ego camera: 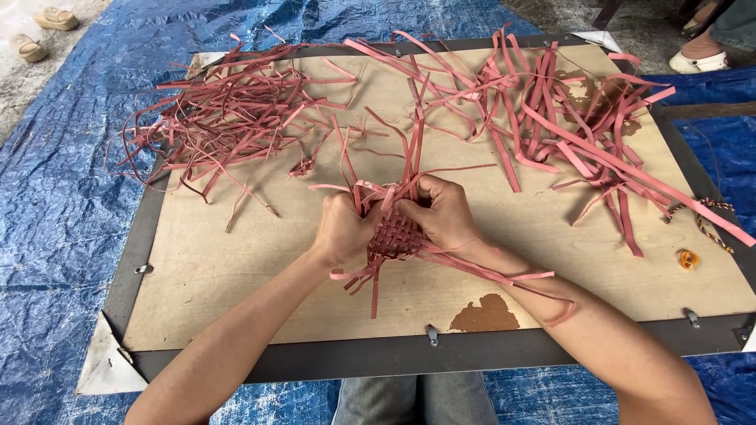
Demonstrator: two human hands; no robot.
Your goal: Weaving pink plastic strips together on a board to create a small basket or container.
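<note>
A small pink woven piece (396, 236) is gripped by the left hand (342, 228) and right hand (445, 212), fingers closed on it. Its checkered weave is shown. Loose strips (413, 149) are pointed away, up the board (236, 260).

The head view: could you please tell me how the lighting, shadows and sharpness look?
Head view: soft, even daylight, no hard shadows; faint sheen on the blue tarp; left hand, right hand and woven piece sharp; board edges bow slightly, suggesting wide-angle distortion.

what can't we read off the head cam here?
- Head view: most of the woven patch is hidden by the left hand and right hand.
- Fingertips curl under; exact grip unseen.
- Orange object: too small to identify.
- Person's foot: cut by the top edge.
</note>
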